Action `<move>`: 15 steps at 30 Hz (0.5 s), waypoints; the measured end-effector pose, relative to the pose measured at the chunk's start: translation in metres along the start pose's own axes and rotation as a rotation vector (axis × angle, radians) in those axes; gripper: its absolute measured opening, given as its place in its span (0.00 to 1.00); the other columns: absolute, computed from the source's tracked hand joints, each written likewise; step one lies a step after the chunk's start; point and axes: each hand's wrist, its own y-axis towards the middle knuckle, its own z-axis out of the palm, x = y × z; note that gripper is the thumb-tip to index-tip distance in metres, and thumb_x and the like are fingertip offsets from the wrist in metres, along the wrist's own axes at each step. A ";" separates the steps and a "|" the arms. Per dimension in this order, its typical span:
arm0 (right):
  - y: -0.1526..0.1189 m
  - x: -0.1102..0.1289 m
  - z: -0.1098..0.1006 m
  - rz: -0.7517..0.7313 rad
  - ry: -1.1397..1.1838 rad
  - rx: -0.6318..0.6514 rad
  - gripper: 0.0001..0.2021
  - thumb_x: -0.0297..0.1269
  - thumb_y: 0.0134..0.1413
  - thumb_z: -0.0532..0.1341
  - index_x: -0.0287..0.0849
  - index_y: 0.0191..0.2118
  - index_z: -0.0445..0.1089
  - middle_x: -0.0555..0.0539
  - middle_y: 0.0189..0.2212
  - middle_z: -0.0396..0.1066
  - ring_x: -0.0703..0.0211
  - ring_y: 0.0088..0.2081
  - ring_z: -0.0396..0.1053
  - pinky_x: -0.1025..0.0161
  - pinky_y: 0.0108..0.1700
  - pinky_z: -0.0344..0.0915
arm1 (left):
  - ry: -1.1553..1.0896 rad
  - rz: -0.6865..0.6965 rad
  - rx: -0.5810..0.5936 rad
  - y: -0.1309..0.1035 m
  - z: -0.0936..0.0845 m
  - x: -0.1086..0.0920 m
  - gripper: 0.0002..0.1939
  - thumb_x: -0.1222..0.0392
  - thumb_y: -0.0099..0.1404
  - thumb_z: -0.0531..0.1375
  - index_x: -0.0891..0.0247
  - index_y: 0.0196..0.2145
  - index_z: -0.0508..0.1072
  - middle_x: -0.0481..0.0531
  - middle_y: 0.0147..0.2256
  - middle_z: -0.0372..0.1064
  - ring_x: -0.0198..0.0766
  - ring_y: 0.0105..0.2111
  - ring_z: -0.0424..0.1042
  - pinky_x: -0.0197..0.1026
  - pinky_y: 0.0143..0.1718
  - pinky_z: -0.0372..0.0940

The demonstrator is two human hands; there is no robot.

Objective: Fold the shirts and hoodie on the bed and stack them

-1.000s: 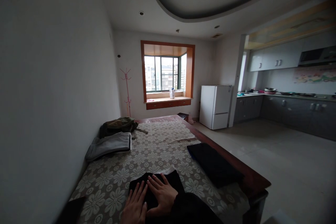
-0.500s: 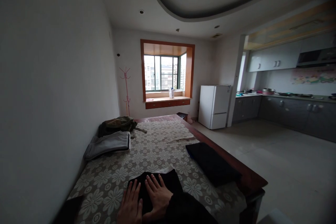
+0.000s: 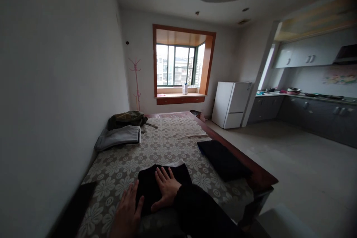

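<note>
Left hand (image 3: 126, 208) shifted outward to the black garment's (image 3: 146, 178) left edge, fingers extended, contact unclear | right hand (image 3: 166, 189) spread flat atop | uneven sideways drag could rumple it

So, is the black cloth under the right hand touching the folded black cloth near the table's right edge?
Apart. The head view shows patterned tablecloth between the near black cloth and the folded black cloth.

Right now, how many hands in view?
2: the right hand is spread on the black cloth; the left hand is at that cloth's left edge.
</note>
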 end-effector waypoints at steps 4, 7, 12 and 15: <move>0.004 0.006 -0.012 0.045 0.025 0.128 0.66 0.78 0.47 0.52 0.28 0.74 0.30 0.33 0.75 0.24 0.37 0.74 0.19 0.39 0.70 0.15 | -0.130 -0.046 0.083 -0.008 -0.028 -0.012 0.28 0.50 0.73 0.49 0.60 0.67 0.63 0.57 0.66 0.64 0.49 0.69 0.56 0.58 0.69 0.53; 0.010 0.007 -0.013 0.068 0.008 0.174 0.67 0.79 0.46 0.53 0.28 0.74 0.29 0.33 0.75 0.22 0.37 0.74 0.17 0.39 0.69 0.13 | -0.209 -0.032 0.124 -0.011 -0.042 -0.012 0.27 0.50 0.71 0.53 0.58 0.64 0.66 0.55 0.65 0.65 0.48 0.69 0.56 0.58 0.70 0.50; 0.014 0.006 -0.009 0.087 -0.014 0.195 0.66 0.78 0.47 0.52 0.30 0.74 0.27 0.34 0.75 0.21 0.37 0.74 0.15 0.39 0.69 0.13 | -0.287 -0.025 0.086 -0.013 -0.054 -0.016 0.21 0.52 0.69 0.57 0.52 0.58 0.73 0.52 0.66 0.65 0.46 0.67 0.61 0.56 0.70 0.52; 0.015 0.006 -0.007 0.088 -0.013 0.187 0.67 0.78 0.46 0.53 0.28 0.74 0.28 0.33 0.75 0.21 0.35 0.74 0.16 0.38 0.69 0.14 | -0.290 -0.025 0.093 -0.012 -0.057 -0.023 0.17 0.53 0.68 0.59 0.51 0.53 0.77 0.51 0.66 0.64 0.47 0.65 0.63 0.56 0.68 0.54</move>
